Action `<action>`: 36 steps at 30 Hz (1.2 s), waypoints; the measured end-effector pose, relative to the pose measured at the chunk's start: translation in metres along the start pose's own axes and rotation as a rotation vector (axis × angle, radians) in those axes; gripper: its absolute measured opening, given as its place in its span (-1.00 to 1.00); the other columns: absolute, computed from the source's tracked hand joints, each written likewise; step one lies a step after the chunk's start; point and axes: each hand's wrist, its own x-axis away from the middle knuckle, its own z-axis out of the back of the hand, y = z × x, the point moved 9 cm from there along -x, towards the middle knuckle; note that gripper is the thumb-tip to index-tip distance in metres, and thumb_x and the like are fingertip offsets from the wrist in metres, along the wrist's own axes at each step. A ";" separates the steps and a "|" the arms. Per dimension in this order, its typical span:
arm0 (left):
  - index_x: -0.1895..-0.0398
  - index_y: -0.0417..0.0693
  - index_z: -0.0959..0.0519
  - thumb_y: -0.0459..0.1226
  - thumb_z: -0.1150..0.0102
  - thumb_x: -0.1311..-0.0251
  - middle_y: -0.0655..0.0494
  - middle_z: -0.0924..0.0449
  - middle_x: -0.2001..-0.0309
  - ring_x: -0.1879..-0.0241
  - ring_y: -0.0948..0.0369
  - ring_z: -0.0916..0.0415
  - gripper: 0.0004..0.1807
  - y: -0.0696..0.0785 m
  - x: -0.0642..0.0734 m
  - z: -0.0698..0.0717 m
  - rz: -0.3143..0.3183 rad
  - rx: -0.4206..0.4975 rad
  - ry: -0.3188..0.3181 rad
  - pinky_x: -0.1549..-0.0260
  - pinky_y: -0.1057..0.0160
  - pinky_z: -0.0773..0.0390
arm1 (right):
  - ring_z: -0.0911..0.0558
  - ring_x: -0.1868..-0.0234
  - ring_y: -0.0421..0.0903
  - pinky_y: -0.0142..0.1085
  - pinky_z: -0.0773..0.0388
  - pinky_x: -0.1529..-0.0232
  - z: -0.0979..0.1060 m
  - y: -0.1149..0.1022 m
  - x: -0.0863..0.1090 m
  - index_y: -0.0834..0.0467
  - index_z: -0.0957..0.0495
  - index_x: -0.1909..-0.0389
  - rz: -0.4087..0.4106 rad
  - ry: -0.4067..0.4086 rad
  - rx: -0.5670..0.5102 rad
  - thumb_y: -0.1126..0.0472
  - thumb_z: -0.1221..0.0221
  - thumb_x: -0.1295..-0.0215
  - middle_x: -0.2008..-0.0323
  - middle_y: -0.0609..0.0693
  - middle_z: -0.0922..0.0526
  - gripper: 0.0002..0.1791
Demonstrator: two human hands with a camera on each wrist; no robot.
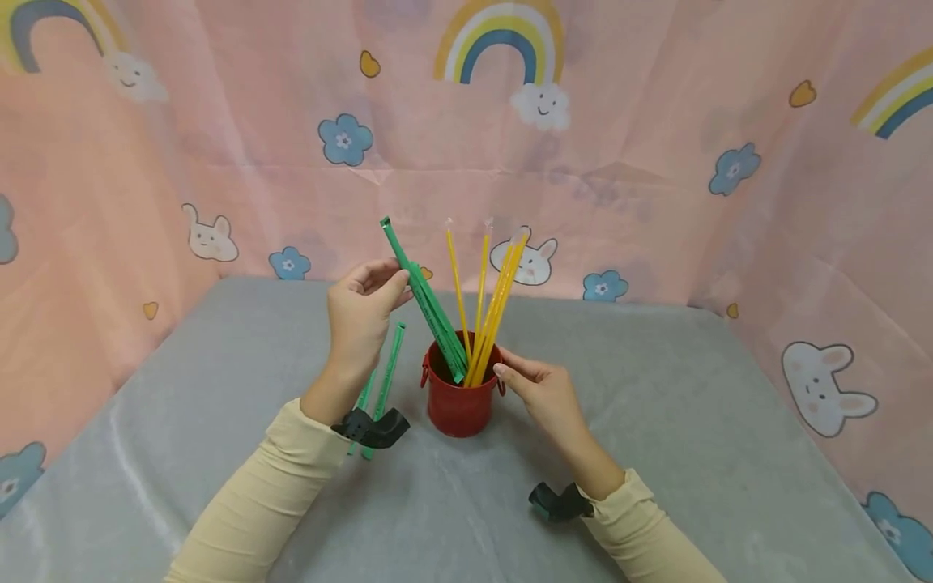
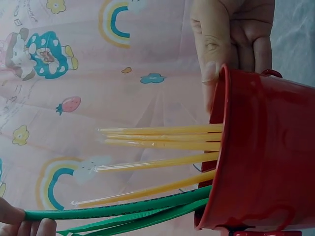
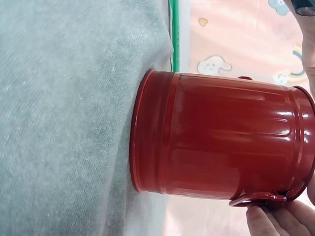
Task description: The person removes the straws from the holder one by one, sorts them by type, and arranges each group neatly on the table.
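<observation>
A small red metal bucket [image 1: 459, 411] stands upright on the grey cloth. My left hand [image 1: 357, 316] pinches green paper-wrapped straws [image 1: 430, 312] between thumb and fingers, and their lower ends are inside the bucket at its left. Several yellow straws in clear wrappers [image 1: 503, 300] lean in the bucket beside them. My right hand [image 1: 545, 401] holds the bucket's right rim, thumb at the near side; in the right wrist view its fingers [image 3: 261, 223] lie by the side handle [image 3: 261, 197]. The straws' bottom ends are hidden by the bucket wall.
More green straws [image 1: 390, 368] lie on the grey cloth [image 1: 656, 405] left of the bucket, partly behind my left wrist. Black wrist cameras sit on both forearms. A pink patterned curtain [image 1: 408, 186] encloses the back and sides.
</observation>
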 end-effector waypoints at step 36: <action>0.16 -0.33 -0.62 -0.44 -0.26 -0.25 0.19 -0.61 0.32 0.30 0.28 -0.65 -0.86 0.019 -0.006 0.018 -0.069 0.088 0.059 0.20 0.24 -0.74 | -0.55 -0.30 0.02 0.06 -0.46 -0.33 0.001 0.000 0.000 0.05 -0.59 -0.20 0.004 0.004 0.006 0.12 -0.27 -0.35 -0.14 0.06 -0.65 -0.59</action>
